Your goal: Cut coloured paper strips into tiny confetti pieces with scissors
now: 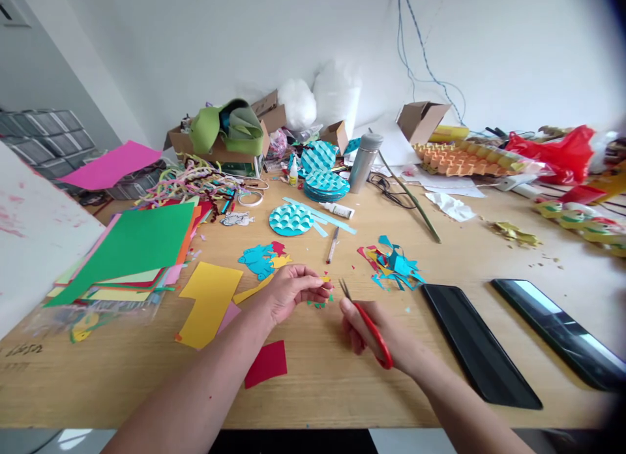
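Between the thumb and fingers of my left hand (296, 291) is a small piece of yellow paper (325, 279). My right hand (366, 330) grips red-handled scissors (374, 336), whose blades point up and to the left, close to the yellow piece but apart from it. Tiny green paper snippets (320, 304) lie on the table below my left fingertips. Just beyond my left hand sit blue paper fish cut-outs (257, 261) with a red and a yellow cut-out. A red paper piece (267, 364) lies near my left forearm, beside yellow sheets (211, 304).
Blue and red scraps (398, 268) are heaped right of centre. Two dark phones or tablets (479, 343) lie at right. Coloured sheets (141, 239) are stacked at left. Further back are a scaled blue disc (292, 219), a pen (332, 245), a flask (366, 162) and egg trays (464, 159).
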The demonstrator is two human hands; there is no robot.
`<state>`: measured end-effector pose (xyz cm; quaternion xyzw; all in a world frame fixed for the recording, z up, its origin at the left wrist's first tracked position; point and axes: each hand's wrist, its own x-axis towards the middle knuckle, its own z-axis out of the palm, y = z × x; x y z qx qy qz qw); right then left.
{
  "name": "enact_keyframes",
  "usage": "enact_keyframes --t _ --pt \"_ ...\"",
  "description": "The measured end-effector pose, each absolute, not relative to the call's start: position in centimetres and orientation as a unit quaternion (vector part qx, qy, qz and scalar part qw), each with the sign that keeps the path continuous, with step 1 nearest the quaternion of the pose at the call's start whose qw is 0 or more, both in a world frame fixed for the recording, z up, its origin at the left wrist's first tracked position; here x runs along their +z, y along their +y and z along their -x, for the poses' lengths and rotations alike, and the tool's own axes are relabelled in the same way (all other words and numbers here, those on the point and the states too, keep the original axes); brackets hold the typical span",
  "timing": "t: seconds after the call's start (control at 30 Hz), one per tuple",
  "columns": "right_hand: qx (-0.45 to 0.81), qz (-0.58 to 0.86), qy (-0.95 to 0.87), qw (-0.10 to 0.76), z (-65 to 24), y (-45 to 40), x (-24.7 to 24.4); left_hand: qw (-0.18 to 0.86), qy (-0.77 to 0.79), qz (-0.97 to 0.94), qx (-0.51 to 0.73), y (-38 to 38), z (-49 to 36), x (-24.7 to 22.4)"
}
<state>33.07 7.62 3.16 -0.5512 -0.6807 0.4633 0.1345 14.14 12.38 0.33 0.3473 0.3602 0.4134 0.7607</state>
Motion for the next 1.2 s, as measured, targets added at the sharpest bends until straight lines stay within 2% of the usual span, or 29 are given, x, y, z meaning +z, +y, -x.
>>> enact_keyframes --t 0.17,0.37,1.2 --pt "0.54 0.51 -0.648 0.17 -31.8 8.0 1.7 0.756 0.368 -0.345 0.417 12.3 -14.1 0.2" --pt "0.559 0.492 -0.647 0.163 -31.9 8.2 1.7 0.761 0.361 -0.35 0.41 12.2 -14.4 0.3" --pt "0.552 0.524 -0.626 0.167 -31.3 8.6 1.2 0.752 0.37 -0.348 0.42 12.1 -14.4 0.8"
